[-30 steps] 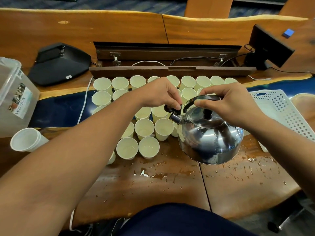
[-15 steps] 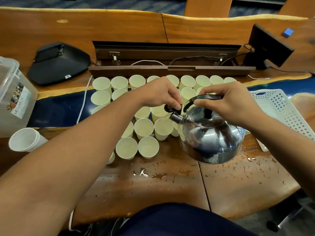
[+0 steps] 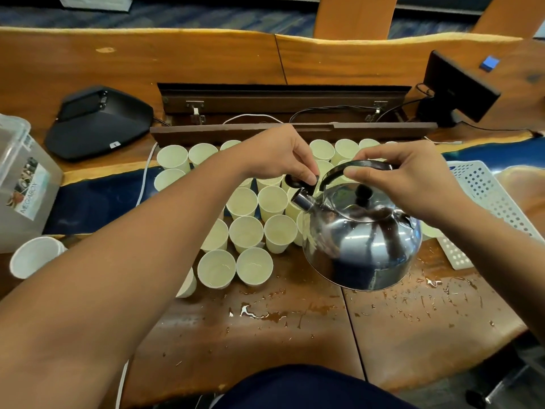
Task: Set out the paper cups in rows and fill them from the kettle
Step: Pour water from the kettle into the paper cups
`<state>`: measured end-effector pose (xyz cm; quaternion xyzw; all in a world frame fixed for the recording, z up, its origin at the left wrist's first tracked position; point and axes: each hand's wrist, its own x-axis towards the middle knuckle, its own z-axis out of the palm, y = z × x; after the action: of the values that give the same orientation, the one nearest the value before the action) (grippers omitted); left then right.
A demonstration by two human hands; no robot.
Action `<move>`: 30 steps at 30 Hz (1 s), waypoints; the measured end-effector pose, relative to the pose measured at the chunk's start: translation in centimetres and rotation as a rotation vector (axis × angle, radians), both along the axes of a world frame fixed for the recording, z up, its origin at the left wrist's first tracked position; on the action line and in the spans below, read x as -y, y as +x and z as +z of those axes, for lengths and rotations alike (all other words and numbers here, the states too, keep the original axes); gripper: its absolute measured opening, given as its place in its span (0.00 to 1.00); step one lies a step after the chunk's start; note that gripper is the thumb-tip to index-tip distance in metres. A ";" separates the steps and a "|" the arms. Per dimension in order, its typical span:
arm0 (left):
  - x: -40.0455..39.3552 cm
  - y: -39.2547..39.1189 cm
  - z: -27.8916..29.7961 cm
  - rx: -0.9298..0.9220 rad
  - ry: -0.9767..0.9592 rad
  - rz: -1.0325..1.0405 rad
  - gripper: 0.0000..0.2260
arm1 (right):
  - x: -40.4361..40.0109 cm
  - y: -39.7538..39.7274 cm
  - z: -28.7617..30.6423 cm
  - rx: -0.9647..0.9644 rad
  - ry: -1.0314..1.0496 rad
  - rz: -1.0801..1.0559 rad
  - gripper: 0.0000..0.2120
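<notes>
My right hand [image 3: 413,187] is curled round the black arched handle [image 3: 358,168] of the shiny round steel kettle [image 3: 362,240], holding it in the air, tilted with its spout toward the cups, above the wet brown wooden worktop [image 3: 413,329]. My left hand [image 3: 277,157] pinches the small black spout cap [image 3: 300,182] between thumb and fingertips, right at the short steel spout [image 3: 302,200]. The pale yellow paper cups [image 3: 246,233] stand upright in close rows beyond and left of the kettle — the nearest pair sit just beside its lower left side, and the two front ones hold water. Spilled drops and a small puddle [image 3: 256,314] lie on the wood in front of them. A stack of white paper cups [image 3: 35,256] lies on its side at the far left, near a clear plastic box [image 3: 20,184]; a white perforated plastic basket [image 3: 483,196] sits to the right, behind my right wrist — a black angular device [image 3: 100,122] rests further back on the left
</notes>
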<state>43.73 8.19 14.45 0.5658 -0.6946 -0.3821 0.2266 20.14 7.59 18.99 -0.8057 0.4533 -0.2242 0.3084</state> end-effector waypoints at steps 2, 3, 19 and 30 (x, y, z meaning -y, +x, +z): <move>0.7 0.3 1.1 0.001 -0.027 -0.008 0.06 | 0.4 0.1 0.9 0.026 -0.033 0.012 0.05; 1.1 0.4 1.7 0.006 -0.043 -0.012 0.06 | 0.8 0.1 1.4 0.032 -0.053 0.019 0.05; 9.6 3.3 5.5 0.138 -0.177 0.060 0.06 | 10.0 3.6 3.4 0.071 -0.192 -0.012 0.13; 14.0 4.0 2.0 0.098 -0.139 0.159 0.07 | 15.6 5.4 0.8 -0.003 -0.178 0.012 0.11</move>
<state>47.71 -5.82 16.43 0.6198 -0.6827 -0.2858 0.2608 25.55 -8.01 19.82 -0.8330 0.4272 -0.2605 0.2361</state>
